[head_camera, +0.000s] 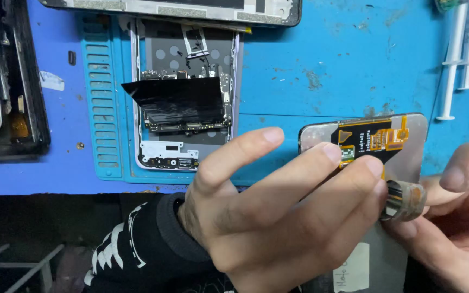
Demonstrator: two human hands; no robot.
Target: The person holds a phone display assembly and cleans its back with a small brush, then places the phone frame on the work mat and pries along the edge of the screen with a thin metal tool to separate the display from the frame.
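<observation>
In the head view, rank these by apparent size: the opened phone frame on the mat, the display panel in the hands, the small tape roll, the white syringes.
1. Opened phone frame and display panel: unsure, since hands hide much of the nearer panel.
2. White syringes.
3. Tape roll, smallest.

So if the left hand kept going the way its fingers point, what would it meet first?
The left hand points right; its fingertips already lie on the phone screen panel and touch the tape roll. Right behind that is the right hand, though depth is unclear.
</observation>
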